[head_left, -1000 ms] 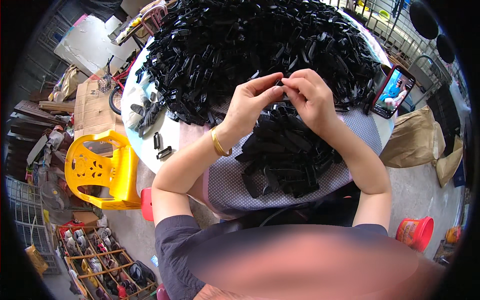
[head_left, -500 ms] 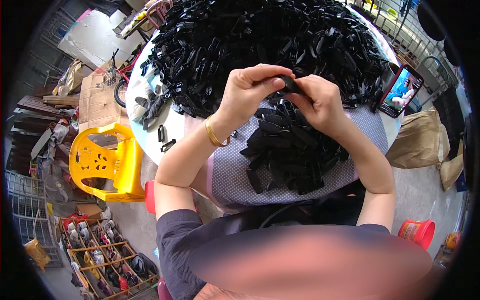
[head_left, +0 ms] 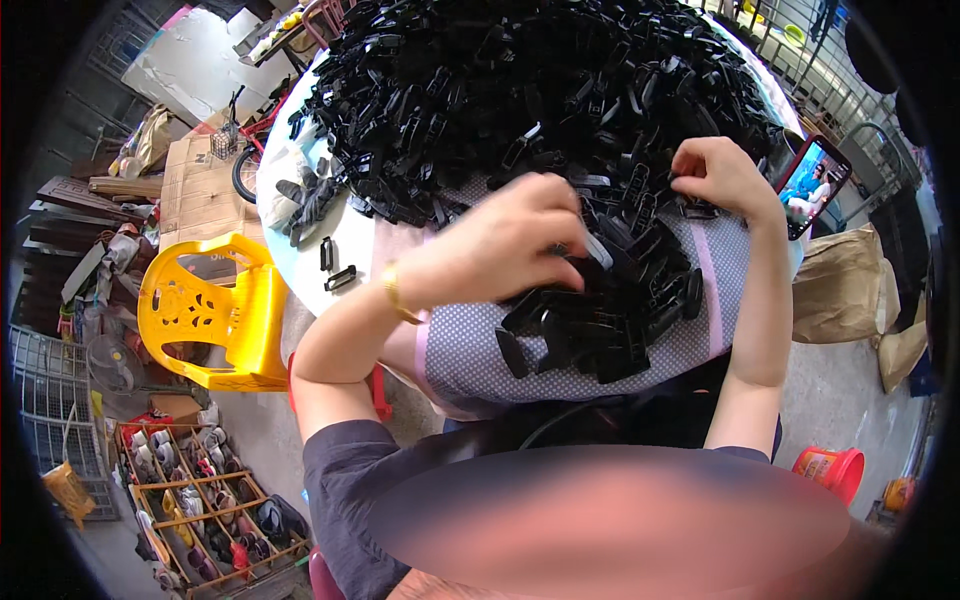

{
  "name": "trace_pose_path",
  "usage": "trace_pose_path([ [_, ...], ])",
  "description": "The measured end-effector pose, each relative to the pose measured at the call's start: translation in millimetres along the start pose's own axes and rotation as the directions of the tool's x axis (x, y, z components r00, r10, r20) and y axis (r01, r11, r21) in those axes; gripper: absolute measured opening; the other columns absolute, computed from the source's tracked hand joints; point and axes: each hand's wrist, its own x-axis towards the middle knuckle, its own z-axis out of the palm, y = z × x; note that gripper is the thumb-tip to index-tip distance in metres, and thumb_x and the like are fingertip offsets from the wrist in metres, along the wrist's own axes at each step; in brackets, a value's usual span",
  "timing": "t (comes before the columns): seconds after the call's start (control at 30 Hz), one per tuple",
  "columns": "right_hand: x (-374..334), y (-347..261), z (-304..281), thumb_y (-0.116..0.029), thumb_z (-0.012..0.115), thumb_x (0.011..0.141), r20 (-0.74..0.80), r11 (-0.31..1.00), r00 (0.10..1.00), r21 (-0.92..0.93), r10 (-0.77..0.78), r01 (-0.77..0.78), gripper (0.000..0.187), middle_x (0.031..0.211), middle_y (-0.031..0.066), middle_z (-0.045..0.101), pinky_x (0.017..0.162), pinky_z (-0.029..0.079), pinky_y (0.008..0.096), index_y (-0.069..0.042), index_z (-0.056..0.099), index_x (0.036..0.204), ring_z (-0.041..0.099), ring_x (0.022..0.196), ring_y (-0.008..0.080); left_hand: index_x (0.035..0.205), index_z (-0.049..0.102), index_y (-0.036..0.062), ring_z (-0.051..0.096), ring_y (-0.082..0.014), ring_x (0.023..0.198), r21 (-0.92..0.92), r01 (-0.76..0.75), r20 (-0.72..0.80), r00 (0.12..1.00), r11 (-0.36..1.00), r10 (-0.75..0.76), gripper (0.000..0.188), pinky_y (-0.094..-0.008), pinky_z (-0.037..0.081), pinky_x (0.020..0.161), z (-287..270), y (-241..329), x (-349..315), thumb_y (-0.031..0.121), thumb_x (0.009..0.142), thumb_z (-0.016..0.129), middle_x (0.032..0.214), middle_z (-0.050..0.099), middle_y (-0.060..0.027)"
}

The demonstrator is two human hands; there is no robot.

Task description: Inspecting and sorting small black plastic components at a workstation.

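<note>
A large heap of black plastic clip-like parts [head_left: 480,90] covers the far side of the round table. A smaller pile of black parts [head_left: 600,330] lies close to me on the dotted cloth. Over that pile's left side hovers my left hand [head_left: 500,240], a little blurred, thumb and forefinger apart, with a yellow bangle [head_left: 392,292] on its wrist. Just beyond its fingertips is a part with a pale shine [head_left: 598,250]. My right hand [head_left: 728,178] is at the right edge of the large heap, fingers curled in; what the fingertips hold, if anything, is hidden.
A phone [head_left: 812,185] stands at the table's right edge. Two loose black parts [head_left: 340,277] and dark gloves [head_left: 308,200] lie on the left. A yellow chair [head_left: 245,320] stands left of the table, and a red bucket [head_left: 835,470] is on the floor at right.
My hands were together over the near pile, fingering a dark piece; they have separated. My left hand came down nearer me, and my right hand moved right to the large heap's edge.
</note>
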Motion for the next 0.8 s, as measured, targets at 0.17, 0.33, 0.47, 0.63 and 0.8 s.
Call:
trace_pose_path([
  [0.17, -4, -6, 6, -0.011, 0.073, 0.057, 0.057, 0.97, 0.997, -0.24, 0.053, -0.038, 0.027, 0.075, 0.0102, 0.064, 0.068, 0.05, 0.0326, -0.002, 0.063, 0.08, 0.062, 0.073, 0.0236, 0.083, 0.066, 0.0061, 0.051, -0.0254, 0.086, 0.55, 0.292, 0.1, 0.907, 0.783, -0.408, 0.018, -0.0342, 0.045, 0.079, -25, -34, -47, 0.004, 0.065, 0.067, 0.082, 0.054, -0.0073],
  [0.33, -1, -3, 9, -0.012, 0.071, 0.06, 0.03, 0.967, 0.999, -0.256, 0.025, -0.016, 0.025, 0.072, 0.0102, 0.062, 0.066, 0.049, 0.0323, 0.0, 0.061, 0.08, 0.061, 0.067, 0.0234, 0.085, 0.065, 0.0044, 0.052, -0.0255, 0.085, 0.589, 0.292, 0.041, 0.92, 0.753, -0.389, 0.02, -0.035, 0.046, 0.077, -19, -47, -52, 0.006, 0.065, 0.069, 0.083, 0.055, -0.0083],
  [0.47, 2, 0, 6, -0.014, 0.07, 0.066, -0.135, 0.995, 0.988, 0.048, -0.079, 0.086, 0.025, 0.065, 0.0051, 0.055, 0.058, 0.044, 0.0254, 0.0, 0.059, 0.084, 0.051, 0.06, 0.0127, 0.084, 0.064, 0.0035, 0.054, -0.0248, 0.088, 0.55, 0.344, -0.033, 0.919, 0.761, -0.392, 0.019, -0.0348, 0.046, 0.077, -25, -57, -43, 0.015, 0.07, 0.068, 0.086, 0.058, -0.0079],
  [0.63, 17, 4, 22, -0.014, 0.066, 0.079, -0.279, 0.924, 0.948, 0.297, -0.156, 0.24, 0.023, 0.075, -0.001, 0.057, 0.056, 0.041, 0.0199, -0.002, 0.059, 0.096, 0.049, 0.063, 0.0047, 0.088, 0.061, -0.0016, 0.062, -0.0265, 0.07, 0.188, 0.522, -0.364, 0.824, 0.832, -0.435, 0.02, -0.0318, 0.049, 0.066, -22, -74, -17, 0.011, 0.073, 0.063, 0.078, 0.063, -0.0151],
  [0.8, 18, -21, 32, -0.016, 0.062, 0.085, -0.275, 0.672, 0.961, 0.715, 0.019, 0.191, 0.028, 0.071, -0.0031, 0.052, 0.049, 0.041, 0.0169, -0.007, 0.055, 0.11, 0.05, 0.058, 0.003, 0.1, 0.064, 0.0013, 0.066, -0.0186, 0.074, 0.099, 0.528, -0.521, 0.75, 0.844, -0.408, 0.024, -0.0271, 0.05, 0.067, -15, -91, 7, 0.009, 0.078, 0.057, 0.082, 0.067, -0.0146],
])
